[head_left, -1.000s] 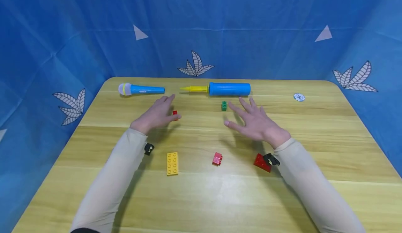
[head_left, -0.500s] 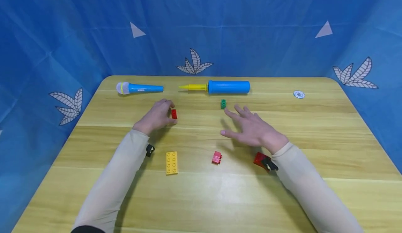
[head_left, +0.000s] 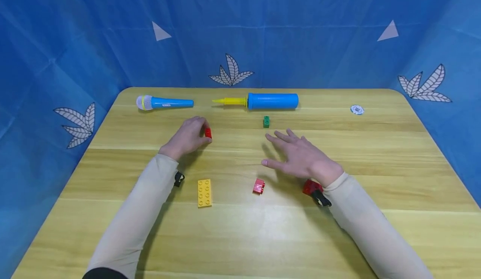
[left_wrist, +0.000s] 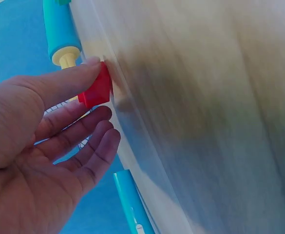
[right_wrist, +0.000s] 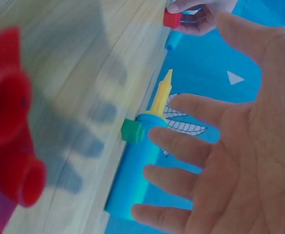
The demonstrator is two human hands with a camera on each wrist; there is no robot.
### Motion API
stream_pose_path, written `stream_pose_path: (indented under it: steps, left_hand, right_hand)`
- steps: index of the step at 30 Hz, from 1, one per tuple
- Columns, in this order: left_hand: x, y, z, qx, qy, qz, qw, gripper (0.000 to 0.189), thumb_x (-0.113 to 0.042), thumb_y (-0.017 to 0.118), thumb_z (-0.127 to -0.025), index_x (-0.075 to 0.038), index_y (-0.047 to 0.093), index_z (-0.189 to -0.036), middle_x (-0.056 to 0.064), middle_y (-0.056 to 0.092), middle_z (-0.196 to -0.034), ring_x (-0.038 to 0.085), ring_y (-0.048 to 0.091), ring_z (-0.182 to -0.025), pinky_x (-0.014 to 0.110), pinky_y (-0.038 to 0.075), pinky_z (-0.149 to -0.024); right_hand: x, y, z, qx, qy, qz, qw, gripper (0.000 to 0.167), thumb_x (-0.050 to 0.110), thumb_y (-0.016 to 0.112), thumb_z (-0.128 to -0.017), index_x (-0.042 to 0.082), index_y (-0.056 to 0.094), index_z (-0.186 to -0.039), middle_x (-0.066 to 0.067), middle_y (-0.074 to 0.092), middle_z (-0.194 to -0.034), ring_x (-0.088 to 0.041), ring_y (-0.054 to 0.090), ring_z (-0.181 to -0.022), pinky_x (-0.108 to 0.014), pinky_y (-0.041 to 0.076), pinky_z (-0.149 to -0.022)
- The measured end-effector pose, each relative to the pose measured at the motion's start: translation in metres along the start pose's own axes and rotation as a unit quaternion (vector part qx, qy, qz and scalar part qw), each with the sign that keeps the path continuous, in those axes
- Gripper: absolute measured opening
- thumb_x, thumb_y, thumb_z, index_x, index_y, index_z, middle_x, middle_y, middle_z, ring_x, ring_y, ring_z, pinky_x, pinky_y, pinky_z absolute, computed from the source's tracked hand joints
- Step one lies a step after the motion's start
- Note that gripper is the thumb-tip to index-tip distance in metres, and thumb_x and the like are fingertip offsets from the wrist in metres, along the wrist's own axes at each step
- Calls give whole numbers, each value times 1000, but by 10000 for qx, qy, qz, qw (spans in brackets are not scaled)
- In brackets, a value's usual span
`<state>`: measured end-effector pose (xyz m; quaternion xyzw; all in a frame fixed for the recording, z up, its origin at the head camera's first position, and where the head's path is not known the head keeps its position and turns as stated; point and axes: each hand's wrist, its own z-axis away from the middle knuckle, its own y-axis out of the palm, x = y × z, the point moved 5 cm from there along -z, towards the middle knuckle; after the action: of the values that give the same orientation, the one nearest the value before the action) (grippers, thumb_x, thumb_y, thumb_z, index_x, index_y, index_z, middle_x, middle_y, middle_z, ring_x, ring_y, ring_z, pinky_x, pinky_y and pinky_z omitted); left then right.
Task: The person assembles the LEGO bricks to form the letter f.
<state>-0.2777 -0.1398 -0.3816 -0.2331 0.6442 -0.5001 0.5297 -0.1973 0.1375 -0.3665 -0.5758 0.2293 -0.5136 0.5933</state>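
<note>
My left hand pinches a small red toy brick between thumb and forefinger, at the left middle of the table; the other fingers curve loosely below it in the left wrist view. The right hand hovers above the table with its fingers spread, holding nothing. Just beyond its fingertips stands a small green brick. A pink brick lies nearer to me, left of the right wrist. Under that wrist is a larger red brick, partly hidden by the black wrist camera.
A yellow brick with several studs lies at the front left. Along the far edge are a blue toy microphone and a blue hand pump with a yellow nozzle. A poker chip lies at the far right, before a blue curtain.
My left fingers have closed in on the small red brick and now pinch it. The right hand has drawn back slightly toward me, away from the green brick.
</note>
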Motion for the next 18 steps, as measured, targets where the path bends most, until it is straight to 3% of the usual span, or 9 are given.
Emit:
stream_pose_path:
  steps: [8, 15, 18]
  left_hand:
    - [-22, -1, 6, 136, 290, 139, 9994, 26, -9, 82, -82, -5, 63, -100, 7, 63, -93, 25, 54, -86, 38, 46, -78]
    - [-39, 1, 11, 258, 468, 32, 9986, 24, -11, 81, -82, -10, 63, -97, 3, 64, -96, 25, 57, -93, 37, 47, -84]
    - [-46, 2, 14, 301, 595, -7, 9978, 24, -13, 81, -83, -10, 63, -99, 2, 64, -96, 24, 57, -95, 37, 47, -85]
  right_hand:
    - [12, 1, 5, 40, -209, 36, 9998, 85, 71, 52, -88, 19, 37, -153, -9, 33, -156, -36, 21, -144, -59, 18, -111]
    - [24, 8, 10, -96, -536, 64, 9985, 76, 61, 63, -89, 12, 50, -145, -22, 45, -145, -43, 45, -130, -55, 32, -106]
    - [32, 9, 13, -259, -754, 170, 9967, 72, 55, 68, -88, 8, 55, -141, -19, 54, -138, -38, 52, -124, -51, 37, -104]
